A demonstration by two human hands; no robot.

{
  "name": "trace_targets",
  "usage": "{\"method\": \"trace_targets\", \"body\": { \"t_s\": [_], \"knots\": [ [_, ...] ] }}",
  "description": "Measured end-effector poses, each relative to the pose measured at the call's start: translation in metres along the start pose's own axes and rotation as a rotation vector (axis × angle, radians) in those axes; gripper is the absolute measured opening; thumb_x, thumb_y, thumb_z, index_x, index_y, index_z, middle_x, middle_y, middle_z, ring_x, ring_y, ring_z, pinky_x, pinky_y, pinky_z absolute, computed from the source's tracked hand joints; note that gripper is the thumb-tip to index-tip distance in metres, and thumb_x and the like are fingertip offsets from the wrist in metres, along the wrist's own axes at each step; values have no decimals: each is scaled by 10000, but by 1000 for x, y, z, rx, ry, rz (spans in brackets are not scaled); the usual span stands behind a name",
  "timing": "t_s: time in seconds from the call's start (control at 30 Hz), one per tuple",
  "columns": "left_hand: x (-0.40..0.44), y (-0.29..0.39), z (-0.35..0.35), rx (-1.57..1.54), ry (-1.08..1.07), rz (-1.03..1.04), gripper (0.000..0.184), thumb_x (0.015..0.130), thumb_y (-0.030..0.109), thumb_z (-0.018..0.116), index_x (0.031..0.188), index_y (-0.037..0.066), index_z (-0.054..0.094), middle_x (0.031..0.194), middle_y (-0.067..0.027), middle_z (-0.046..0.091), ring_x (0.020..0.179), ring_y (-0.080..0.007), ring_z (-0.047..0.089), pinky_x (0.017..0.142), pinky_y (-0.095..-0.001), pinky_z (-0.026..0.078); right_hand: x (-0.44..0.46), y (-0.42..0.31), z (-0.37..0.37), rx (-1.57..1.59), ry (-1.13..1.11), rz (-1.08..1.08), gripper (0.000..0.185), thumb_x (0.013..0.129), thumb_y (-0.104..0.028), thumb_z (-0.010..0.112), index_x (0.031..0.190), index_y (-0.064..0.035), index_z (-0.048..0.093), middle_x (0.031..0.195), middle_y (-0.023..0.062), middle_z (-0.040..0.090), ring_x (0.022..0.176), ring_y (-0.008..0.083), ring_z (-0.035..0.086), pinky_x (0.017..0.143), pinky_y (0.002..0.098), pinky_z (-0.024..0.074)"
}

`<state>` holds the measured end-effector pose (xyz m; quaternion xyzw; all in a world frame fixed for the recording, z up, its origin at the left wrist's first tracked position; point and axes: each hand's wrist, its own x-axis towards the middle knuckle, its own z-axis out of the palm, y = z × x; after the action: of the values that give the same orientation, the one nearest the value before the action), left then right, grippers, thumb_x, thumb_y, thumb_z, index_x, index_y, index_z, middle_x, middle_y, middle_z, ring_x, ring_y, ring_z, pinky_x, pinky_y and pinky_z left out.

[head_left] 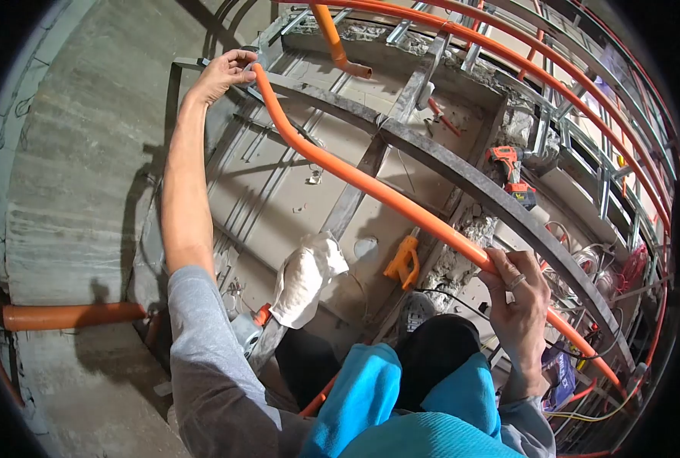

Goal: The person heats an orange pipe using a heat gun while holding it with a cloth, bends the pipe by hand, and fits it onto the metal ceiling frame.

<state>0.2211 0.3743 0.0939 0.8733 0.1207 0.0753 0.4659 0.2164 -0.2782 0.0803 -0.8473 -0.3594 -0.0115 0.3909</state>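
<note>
A long orange conduit pipe (382, 191) slants across the view, bent near its upper left end. My left hand (229, 75) reaches far out, its fingers pinched at that bent end; a small greyish piece shows there, too small to name. Lower down, my right hand (517, 294) is wrapped round the straight part of the pipe, a ring on one finger. Past the right hand the pipe runs on to the lower right. Just beyond the pipe, a dark metal bar (462, 172) follows roughly the same line.
An orange-red cordless drill (508, 172) lies at the right. Below the pipe are a yellow-orange tool (405, 261) and a white bag (305, 278). Orange pipes and metal framing fill the upper right; coiled wires (584, 263) lie nearby. Another orange pipe (72, 316) juts along the left wall.
</note>
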Motion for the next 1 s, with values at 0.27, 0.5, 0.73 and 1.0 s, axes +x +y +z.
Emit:
{"method": "trace_targets", "body": {
  "t_s": [0.27, 0.5, 0.73, 1.0],
  "knots": [
    [-5, 20, 10, 10, 2, -20, 692, 769, 75, 904, 1377, 113, 577, 1141, -42, 645, 1048, -128, 648, 909, -267, 554, 4, 3, 1, -18, -25, -24, 325, 845, -7, 766, 1168, -16, 731, 905, 136, 642, 806, 301, 637, 735, 414, 521],
    [-5, 21, 8, -60, -27, -17, 746, 754, 27, 896, 1410, 135, 555, 1144, -69, 648, 1023, -144, 661, 881, -272, 587, 4, 18, 8, -10, -67, 1, 297, 864, -27, 751, 1160, -12, 731, 905, 140, 633, 819, 317, 637, 748, 419, 520],
    [-1, 15, 12, 83, 27, -47, 590, 770, 45, 882, 1311, 107, 654, 1160, 18, 650, 1006, -87, 625, 900, -249, 536, 14, 22, 10, -49, -4, 8, 295, 868, -10, 744, 1162, -32, 738, 906, 137, 639, 830, 312, 647, 756, 420, 525],
    [4, 16, 6, 169, -57, -48, 331, 852, 137, 842, 1171, 112, 759, 978, 2, 707, 947, -98, 645, 884, -284, 547, 26, 21, 1, -74, 57, 11, 258, 870, -34, 754, 1128, -27, 751, 929, 126, 672, 790, 305, 657, 737, 403, 527]
  ]
}}
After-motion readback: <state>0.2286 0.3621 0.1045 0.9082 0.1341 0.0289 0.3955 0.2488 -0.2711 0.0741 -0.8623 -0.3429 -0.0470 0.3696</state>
